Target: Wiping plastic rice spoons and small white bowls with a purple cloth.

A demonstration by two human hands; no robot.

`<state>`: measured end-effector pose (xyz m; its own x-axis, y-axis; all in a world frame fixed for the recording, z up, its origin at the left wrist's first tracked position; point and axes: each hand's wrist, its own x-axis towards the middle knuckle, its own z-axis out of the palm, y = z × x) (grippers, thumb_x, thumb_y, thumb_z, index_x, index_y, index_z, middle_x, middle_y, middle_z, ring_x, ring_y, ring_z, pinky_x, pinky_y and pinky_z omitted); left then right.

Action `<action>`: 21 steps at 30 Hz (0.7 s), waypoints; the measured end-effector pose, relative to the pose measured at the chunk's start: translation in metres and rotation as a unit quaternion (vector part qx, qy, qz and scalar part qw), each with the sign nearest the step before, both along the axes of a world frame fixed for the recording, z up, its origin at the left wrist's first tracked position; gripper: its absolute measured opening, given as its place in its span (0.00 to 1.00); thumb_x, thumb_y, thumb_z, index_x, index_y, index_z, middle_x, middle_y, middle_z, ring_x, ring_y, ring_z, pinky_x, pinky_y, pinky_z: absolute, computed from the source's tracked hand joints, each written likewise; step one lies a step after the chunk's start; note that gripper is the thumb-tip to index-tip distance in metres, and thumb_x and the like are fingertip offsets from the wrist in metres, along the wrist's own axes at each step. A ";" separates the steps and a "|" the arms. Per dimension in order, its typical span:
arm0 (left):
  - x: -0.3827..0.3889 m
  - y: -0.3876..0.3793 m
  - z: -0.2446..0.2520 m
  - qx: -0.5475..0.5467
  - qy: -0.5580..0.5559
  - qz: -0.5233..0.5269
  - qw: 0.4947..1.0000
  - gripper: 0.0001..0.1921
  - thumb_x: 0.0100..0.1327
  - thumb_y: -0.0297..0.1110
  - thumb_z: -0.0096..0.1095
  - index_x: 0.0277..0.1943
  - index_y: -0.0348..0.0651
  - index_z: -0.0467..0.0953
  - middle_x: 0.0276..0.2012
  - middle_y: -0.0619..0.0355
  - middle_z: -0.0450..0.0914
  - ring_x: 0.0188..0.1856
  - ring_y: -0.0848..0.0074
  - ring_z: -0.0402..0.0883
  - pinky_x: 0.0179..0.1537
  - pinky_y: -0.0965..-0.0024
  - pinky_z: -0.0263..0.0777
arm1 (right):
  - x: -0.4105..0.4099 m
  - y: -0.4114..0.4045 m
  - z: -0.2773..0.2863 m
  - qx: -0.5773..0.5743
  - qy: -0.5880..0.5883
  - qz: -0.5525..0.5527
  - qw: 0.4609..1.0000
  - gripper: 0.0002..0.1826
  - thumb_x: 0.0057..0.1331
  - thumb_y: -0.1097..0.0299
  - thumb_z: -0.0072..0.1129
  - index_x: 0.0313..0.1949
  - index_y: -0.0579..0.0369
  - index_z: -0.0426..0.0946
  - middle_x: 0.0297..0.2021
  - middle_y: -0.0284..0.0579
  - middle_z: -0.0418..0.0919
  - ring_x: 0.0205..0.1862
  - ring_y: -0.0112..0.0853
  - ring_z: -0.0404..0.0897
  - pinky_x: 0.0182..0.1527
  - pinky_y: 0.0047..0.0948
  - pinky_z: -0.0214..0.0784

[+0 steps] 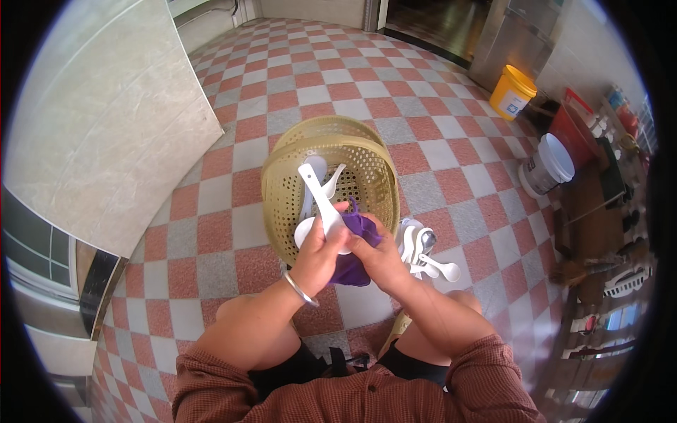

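Note:
My left hand (313, 256) grips a large white soup spoon (320, 198), its handle pointing up and away from me. A purple cloth (365, 227) is in my right hand (382, 259), pressed against the spoon's bowl end, and part of it hangs below both hands. Just beyond and beneath them stands a tan plastic basket (390, 174) with a raised handle. Inside lie a small white spoon (333, 184) and a pale, long-handled ladle (316, 165). A white rounded piece (303, 231) shows there too, partly hidden by my left hand.
Several white spoons (408, 244) and a metal-bowled one (428, 239) are piled right of the basket on the checkered tile floor (248, 219). Farther right stand a white bucket (547, 164), a yellow bucket (512, 92) and a red tub (571, 129). A tiled wall (116, 121) juts out at left.

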<state>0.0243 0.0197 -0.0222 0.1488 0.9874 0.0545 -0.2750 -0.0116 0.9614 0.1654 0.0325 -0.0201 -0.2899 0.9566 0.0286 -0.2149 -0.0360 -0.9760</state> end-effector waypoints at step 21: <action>-0.013 -0.019 0.026 -0.154 0.083 -0.152 0.973 0.18 0.64 0.23 0.50 0.57 0.41 0.64 0.37 0.59 0.75 0.22 0.83 0.71 0.20 0.81 0.62 | 0.065 0.067 0.016 0.292 -0.342 -0.258 0.855 0.12 0.53 0.79 0.62 0.39 0.58 0.76 0.35 0.48 0.75 0.36 0.42 0.77 0.40 0.34 0.71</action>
